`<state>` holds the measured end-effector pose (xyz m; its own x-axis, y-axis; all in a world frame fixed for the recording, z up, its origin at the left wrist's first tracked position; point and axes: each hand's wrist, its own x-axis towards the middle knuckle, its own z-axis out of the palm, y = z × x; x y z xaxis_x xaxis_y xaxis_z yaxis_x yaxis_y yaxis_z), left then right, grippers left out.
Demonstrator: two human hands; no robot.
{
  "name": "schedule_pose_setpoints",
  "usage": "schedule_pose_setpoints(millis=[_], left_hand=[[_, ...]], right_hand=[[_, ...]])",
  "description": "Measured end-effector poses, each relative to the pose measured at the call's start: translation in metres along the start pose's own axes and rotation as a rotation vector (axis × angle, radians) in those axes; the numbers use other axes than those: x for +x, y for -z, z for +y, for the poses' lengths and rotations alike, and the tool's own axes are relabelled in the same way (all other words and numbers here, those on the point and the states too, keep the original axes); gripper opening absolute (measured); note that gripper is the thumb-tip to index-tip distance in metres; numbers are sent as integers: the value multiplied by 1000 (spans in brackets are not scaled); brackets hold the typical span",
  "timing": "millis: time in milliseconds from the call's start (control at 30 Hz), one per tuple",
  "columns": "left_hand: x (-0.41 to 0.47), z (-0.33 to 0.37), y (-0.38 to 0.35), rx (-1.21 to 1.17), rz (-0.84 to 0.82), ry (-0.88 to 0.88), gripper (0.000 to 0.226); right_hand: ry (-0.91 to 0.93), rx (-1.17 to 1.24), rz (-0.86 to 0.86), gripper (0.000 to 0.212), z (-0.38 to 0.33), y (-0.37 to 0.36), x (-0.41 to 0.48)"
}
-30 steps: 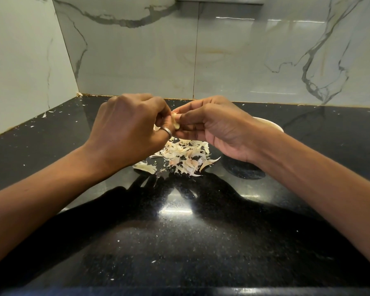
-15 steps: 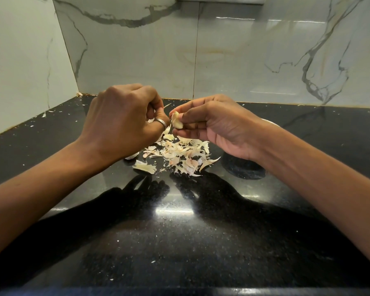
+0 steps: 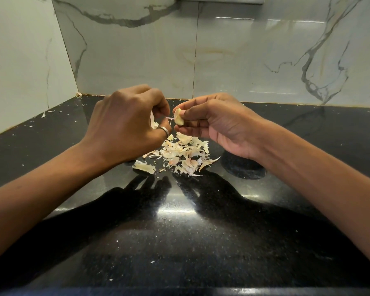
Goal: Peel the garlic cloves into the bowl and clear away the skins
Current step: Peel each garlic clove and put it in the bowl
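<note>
My right hand [image 3: 218,122] pinches a pale garlic clove [image 3: 178,119] between thumb and fingers, above the black counter. My left hand [image 3: 128,122], a ring on one finger, pinches a thin strip of skin [image 3: 169,118] that still hangs from the clove. Another bit of skin [image 3: 153,122] shows under the left fingers. A heap of peeled skins [image 3: 184,155] lies on the counter below both hands. The bowl is hidden behind my right wrist; only its dark shadow [image 3: 242,169] shows.
The black speckled counter [image 3: 179,242] runs to marble wall tiles at the back and left. Small skin flakes [image 3: 49,112] are scattered along the left and back edges. One larger skin piece [image 3: 144,167] lies left of the heap.
My hands have drawn slightly apart and risen; the left hand has pulled a strip of skin away from the clove. The bowl's rim, seen earlier, is now covered by my right wrist.
</note>
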<state>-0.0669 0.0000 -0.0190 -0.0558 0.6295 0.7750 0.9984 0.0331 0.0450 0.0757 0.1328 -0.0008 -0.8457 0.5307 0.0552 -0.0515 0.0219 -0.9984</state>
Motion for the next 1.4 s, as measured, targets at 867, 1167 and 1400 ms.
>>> schedule_pose_setpoints(millis=[867, 1167, 1400], left_hand=[[-1, 0, -3, -50, 16, 16, 30], [-2, 1, -3, -24, 21, 16, 27], [-3, 5, -2, 9, 40, -5, 23]], right_hand=[[27, -5, -32, 13, -2, 0, -1], [17, -23, -63, 16, 0, 0, -2], [12, -20, -77, 17, 2, -2, -1]])
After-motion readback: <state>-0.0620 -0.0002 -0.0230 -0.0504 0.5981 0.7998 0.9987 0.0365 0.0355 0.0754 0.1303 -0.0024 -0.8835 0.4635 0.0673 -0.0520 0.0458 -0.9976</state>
